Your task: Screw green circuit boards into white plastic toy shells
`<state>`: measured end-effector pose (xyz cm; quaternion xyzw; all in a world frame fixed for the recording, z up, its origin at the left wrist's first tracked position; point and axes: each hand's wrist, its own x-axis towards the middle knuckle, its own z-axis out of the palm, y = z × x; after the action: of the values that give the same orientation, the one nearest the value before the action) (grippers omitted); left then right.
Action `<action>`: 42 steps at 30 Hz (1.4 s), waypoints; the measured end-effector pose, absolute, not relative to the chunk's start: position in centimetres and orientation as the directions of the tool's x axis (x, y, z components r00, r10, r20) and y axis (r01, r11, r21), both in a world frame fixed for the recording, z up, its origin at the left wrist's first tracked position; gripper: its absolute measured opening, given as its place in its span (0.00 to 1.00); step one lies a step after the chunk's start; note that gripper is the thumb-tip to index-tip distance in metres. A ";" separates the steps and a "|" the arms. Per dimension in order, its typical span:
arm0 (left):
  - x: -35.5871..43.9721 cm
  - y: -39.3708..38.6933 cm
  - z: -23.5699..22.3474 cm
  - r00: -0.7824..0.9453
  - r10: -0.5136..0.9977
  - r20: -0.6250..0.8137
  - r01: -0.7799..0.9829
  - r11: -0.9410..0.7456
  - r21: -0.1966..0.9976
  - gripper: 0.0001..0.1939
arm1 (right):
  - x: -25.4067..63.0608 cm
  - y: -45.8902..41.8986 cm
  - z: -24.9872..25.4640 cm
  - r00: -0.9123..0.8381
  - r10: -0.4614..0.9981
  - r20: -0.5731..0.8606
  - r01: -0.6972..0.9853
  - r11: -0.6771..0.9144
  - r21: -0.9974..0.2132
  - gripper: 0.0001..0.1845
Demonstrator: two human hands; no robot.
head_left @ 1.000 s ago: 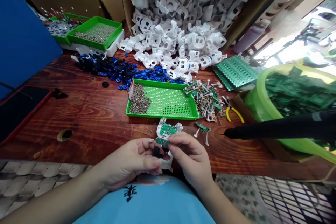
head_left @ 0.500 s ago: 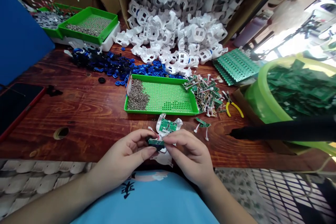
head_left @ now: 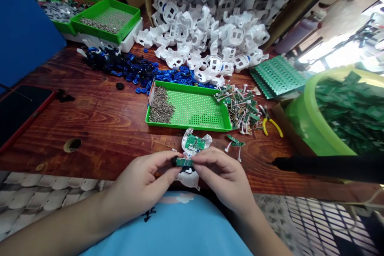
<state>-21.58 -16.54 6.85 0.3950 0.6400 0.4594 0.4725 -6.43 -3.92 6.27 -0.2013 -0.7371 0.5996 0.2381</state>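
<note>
My left hand [head_left: 143, 184] and my right hand [head_left: 224, 176] meet at the table's front edge, both pinching a small green circuit board [head_left: 184, 162] with a dark part at its left end. Under the fingers sits a white plastic shell [head_left: 189, 177]. Just beyond them lies another white shell with a green board in it [head_left: 195, 143]. A loose small board with white wires [head_left: 235, 141] rests to the right of that.
A green tray [head_left: 192, 109] holds a heap of screws [head_left: 161, 108]. Behind it are blue parts [head_left: 132, 70] and a pile of white shells [head_left: 207, 36]. Yellow-handled pliers [head_left: 271, 122], a green tub of boards [head_left: 336, 116], a black tool [head_left: 327, 166] and a phone [head_left: 21, 110] surround it.
Both hands have turned the small board level and lowered it slightly onto the white shell. The camera has shifted a little.
</note>
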 end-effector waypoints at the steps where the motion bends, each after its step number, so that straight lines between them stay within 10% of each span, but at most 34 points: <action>1: -21.6 -16.6 6.9 -0.239 0.944 -0.229 0.110 0.260 0.959 0.14 | -6.4 -3.9 6.3 -0.808 0.583 0.090 0.024 0.184 -0.983 0.12; 13: -21.8 -16.5 8.0 -0.192 0.981 0.009 0.492 0.088 0.866 0.17 | -6.8 -3.8 6.2 -0.786 0.615 -0.065 0.014 -0.087 -0.996 0.09; 24: -21.8 -16.2 7.6 -0.155 0.937 -0.314 -0.068 0.307 0.949 0.15 | -6.7 -4.3 7.3 -0.806 0.537 0.249 0.039 0.469 -0.882 0.13; 42: -21.8 -15.9 7.5 -0.160 0.892 -0.422 -0.251 0.377 0.892 0.14 | -6.9 -4.8 8.6 -0.785 0.600 0.152 0.178 0.454 -0.873 0.08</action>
<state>-21.79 -15.92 7.54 0.2736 0.5859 0.4867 0.5873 -6.90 -4.83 8.64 -0.2366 -0.8220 0.4659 0.2265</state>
